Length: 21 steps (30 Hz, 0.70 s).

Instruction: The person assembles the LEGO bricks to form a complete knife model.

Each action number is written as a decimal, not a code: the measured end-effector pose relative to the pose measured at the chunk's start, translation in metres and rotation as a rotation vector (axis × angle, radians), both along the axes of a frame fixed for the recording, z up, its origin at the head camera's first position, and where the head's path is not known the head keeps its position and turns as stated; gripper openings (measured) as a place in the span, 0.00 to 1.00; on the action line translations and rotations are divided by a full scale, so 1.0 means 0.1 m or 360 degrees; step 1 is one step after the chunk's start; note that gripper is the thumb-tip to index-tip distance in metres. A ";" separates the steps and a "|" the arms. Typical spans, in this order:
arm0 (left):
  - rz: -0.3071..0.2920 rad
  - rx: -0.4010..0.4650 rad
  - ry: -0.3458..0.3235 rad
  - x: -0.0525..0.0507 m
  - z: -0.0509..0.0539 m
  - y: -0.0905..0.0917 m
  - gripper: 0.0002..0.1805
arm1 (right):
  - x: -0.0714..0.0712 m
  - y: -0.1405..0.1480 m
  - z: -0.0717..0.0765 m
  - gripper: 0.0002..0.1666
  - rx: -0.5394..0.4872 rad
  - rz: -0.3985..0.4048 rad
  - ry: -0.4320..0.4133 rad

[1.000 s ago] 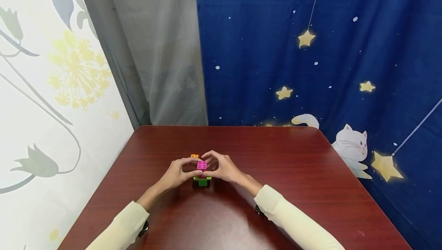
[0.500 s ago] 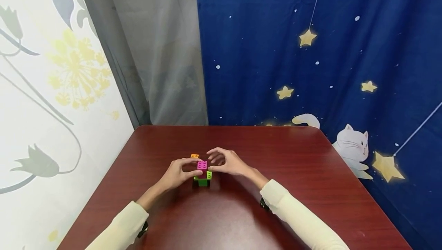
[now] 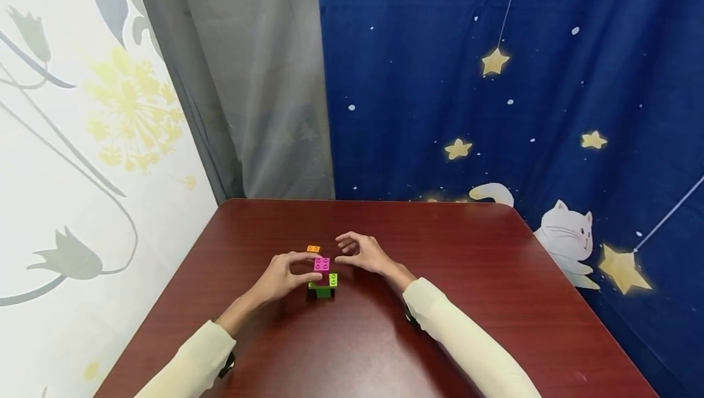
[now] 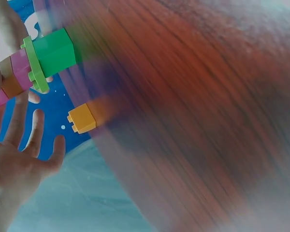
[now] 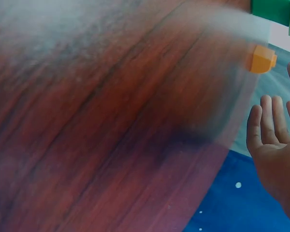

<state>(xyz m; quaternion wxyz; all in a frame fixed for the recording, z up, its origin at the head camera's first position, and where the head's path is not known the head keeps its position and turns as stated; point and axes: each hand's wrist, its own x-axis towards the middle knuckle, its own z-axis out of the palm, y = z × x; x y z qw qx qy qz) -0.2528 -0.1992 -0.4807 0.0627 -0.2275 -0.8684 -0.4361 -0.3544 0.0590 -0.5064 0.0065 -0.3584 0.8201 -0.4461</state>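
Observation:
A small tower of toy building blocks stands upright on the table. From the bottom it shows a green block (image 3: 323,293), a wider lime plate (image 3: 333,280), a pink block (image 4: 22,69), a brownish block (image 4: 10,86) and a magenta block (image 3: 321,265) on top. My left hand (image 3: 282,277) pinches the tower's upper part between thumb and fingers, from the left side. To the right, my right hand (image 3: 365,255) is apart from the tower, its fingers relaxed and holding nothing. Behind the tower sits a separate orange block (image 3: 313,249), touched by neither hand.
The reddish-brown table (image 3: 423,324) reaches back to a grey curtain (image 3: 275,80) and a blue star-patterned curtain (image 3: 407,80). A pale printed curtain (image 3: 137,172) hangs along the left edge.
My right hand has let go of the tower and drawn back to the right and away, uncovering the lime plate's right end. The left hand keeps its place on the tower.

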 end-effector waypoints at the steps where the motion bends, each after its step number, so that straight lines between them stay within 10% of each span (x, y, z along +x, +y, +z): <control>1: 0.0002 0.0000 0.0000 0.00 0.00 -0.01 0.22 | -0.02 -0.01 -0.02 0.31 0.0001 -0.0008 0.0000; 21: 0.0000 0.0043 -0.0010 0.01 -0.02 -0.04 0.22 | -0.16 -0.47 -0.17 0.26 0.0121 -0.0064 0.0038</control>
